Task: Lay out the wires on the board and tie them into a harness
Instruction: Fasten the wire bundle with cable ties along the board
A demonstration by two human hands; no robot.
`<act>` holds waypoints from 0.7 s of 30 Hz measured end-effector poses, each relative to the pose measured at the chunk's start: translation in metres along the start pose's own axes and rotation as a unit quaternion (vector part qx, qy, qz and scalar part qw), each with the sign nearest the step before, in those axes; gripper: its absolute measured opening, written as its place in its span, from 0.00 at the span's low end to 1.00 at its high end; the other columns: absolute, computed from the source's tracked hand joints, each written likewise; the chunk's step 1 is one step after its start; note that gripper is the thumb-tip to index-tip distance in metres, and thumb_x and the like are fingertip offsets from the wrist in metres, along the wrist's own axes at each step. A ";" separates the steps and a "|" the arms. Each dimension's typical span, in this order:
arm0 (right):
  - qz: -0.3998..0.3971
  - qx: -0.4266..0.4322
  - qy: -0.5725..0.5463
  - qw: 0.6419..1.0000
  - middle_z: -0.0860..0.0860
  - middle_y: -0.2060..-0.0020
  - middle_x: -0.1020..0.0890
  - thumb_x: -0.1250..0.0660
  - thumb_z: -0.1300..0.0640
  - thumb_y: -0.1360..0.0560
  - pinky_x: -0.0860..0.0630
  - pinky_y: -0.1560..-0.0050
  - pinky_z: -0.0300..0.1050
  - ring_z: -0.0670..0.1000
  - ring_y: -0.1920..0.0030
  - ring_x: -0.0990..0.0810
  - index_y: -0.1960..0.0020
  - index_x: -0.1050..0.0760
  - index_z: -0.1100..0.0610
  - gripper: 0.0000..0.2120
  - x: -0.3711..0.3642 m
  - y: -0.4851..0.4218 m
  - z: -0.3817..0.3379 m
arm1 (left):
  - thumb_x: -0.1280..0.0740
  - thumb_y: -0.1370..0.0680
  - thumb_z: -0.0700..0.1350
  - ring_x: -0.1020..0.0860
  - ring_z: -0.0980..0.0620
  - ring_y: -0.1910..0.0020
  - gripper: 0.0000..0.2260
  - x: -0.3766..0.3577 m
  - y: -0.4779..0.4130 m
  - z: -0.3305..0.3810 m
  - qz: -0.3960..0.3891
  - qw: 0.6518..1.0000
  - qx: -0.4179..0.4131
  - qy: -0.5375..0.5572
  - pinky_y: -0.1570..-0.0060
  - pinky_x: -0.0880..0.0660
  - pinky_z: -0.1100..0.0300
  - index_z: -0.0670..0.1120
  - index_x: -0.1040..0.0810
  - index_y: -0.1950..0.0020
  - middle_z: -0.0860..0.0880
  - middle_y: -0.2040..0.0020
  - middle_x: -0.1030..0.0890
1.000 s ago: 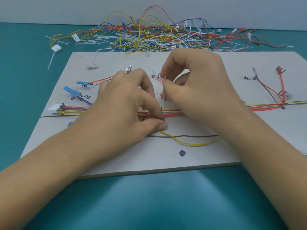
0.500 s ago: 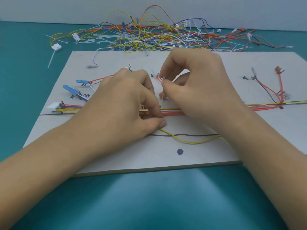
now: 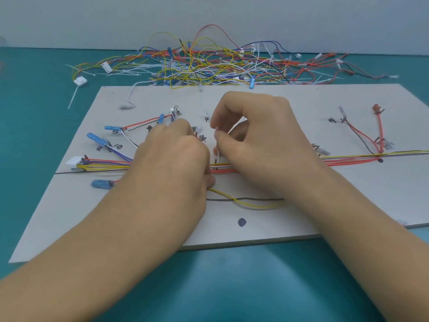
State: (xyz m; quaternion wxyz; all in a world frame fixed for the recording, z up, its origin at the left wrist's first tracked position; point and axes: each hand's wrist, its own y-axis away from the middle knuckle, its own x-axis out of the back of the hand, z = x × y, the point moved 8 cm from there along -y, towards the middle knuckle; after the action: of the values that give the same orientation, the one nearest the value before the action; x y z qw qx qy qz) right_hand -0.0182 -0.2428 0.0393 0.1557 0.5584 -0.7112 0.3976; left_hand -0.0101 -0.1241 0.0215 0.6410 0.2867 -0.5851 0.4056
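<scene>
on my feed: right hand [image 3: 260, 140] pinches a thin white plastic tie [image 3: 217, 156], left hand [image 3: 171, 163] fingers curled round the skinny coloured wire bundle [image 3: 104, 165] on a flat grey board [image 3: 301, 205].

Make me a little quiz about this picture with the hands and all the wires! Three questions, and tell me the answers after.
1. True or false: the right hand pinches a thin white cable tie that stands up from the wire bundle.
2. Where is the tangled pile of wires?
A) beyond the far edge of the board
B) inside a box
C) on the person's lap
3. Fill in: the loose wire that crosses the dark wire, just beyond the dark dot, is coloured ____.

Key: 1 true; 2 A; 3 yellow.
</scene>
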 end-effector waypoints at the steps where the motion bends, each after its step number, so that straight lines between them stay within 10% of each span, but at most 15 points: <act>1: -0.001 -0.001 0.000 1.000 0.49 0.61 0.17 0.32 0.68 0.29 0.21 0.59 0.46 0.48 0.62 0.15 0.55 0.21 0.58 0.07 0.000 0.000 0.000 | 0.31 0.20 0.53 0.31 0.46 0.37 0.08 0.000 0.001 0.001 -0.003 1.000 0.004 -0.011 0.36 0.30 0.50 0.53 0.16 0.44 0.52 0.42 0.29; 11: -0.005 0.005 0.009 1.000 0.50 0.62 0.17 0.33 0.68 0.30 0.23 0.60 0.41 0.47 0.63 0.19 0.55 0.19 0.58 0.08 0.001 -0.001 0.000 | 0.33 0.28 0.44 0.36 0.44 0.56 0.11 0.010 0.011 0.024 0.059 0.987 -0.091 -0.119 0.57 0.43 0.50 0.51 0.36 0.60 0.48 0.58 0.38; 21: -0.057 0.020 0.043 0.997 0.46 0.65 0.18 0.31 0.66 0.32 0.28 0.61 0.34 0.43 0.65 0.23 0.58 0.19 0.55 0.08 -0.004 -0.002 -0.003 | 0.44 0.25 0.50 0.30 0.42 0.55 0.09 0.017 0.006 0.013 0.087 0.987 -0.085 -0.103 0.59 0.49 0.51 0.48 0.27 0.55 0.48 0.57 0.32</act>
State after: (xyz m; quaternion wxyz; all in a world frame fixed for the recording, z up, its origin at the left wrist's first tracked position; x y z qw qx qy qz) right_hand -0.0159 -0.2378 0.0389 0.1975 0.5835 -0.6627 0.4260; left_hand -0.0222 -0.1289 0.0395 0.5618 0.2197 -0.7031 0.3766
